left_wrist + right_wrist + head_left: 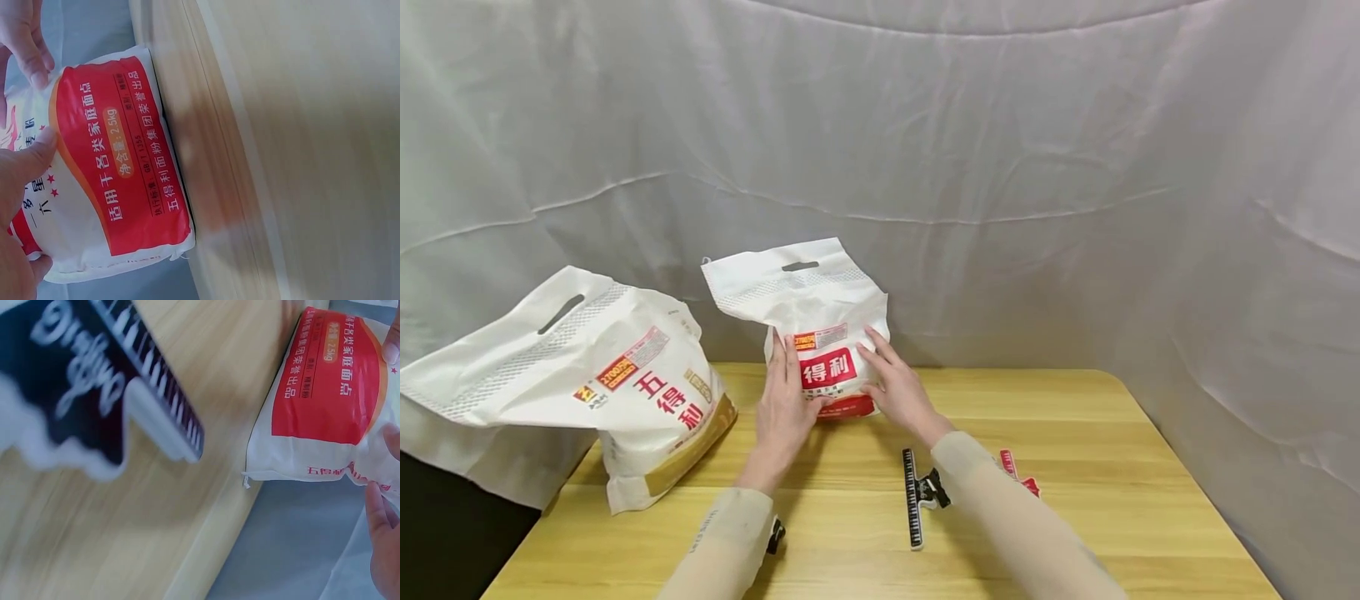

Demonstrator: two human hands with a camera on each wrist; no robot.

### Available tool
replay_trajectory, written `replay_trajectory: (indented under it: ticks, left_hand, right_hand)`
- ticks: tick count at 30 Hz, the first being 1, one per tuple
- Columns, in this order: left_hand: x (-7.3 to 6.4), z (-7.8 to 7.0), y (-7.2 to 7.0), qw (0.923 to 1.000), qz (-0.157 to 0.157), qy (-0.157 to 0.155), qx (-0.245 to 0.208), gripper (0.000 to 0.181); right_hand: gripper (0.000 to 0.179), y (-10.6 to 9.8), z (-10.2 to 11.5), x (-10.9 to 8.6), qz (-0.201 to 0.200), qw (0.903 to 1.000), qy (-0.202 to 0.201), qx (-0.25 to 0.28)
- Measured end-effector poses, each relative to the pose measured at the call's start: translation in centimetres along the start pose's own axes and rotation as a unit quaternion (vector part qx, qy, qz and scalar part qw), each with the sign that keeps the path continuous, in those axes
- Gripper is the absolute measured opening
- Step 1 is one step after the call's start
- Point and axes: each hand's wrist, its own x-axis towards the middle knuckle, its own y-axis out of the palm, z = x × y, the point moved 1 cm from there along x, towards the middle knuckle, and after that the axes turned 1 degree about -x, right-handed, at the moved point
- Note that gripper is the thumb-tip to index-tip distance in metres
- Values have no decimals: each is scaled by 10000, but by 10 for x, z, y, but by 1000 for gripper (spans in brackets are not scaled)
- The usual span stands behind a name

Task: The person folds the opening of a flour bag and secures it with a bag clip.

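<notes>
A white flour bag (829, 317) with red print and a handle slot stands at the table's back edge, its top flap leaning left. My left hand (786, 412) grips its left side, thumb across the lower front. From the right, my right hand (898, 390) holds the other side, fingertips on the front face. In the left wrist view the red lower panel of the flour bag (125, 150) shows, with the left thumb (37, 156) over the white part. The right wrist view has the flour bag (319, 381) between both hands, its base at the tabletop.
Another flour bag (655, 383) leans at the table's left, its handle flap hanging out leftward. A black keyboard-patterned clip (913, 500) and a red clip (1009, 465) lie near the right forearm. Another black clip (777, 535) is partly hidden by the left sleeve. Grey cloth (1000, 167) hangs behind.
</notes>
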Motion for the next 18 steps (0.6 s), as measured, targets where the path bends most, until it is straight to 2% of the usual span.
replay_trajectory:
  ticks: [7,12,18]
  left_hand:
    - [1,-17,9,9999,112,-39,-53,132]
    - [0,-30,17,9998,175,-75,-86,130]
    - [-3,-46,28,9999,99,18,-113,127]
  right_hand:
    - [78,-11,-14,-8,-331,9992,-230,37]
    - [80,-18,-25,-16,-394,9990,-230,19]
    - [78,-29,-38,-25,-469,9985,-267,0]
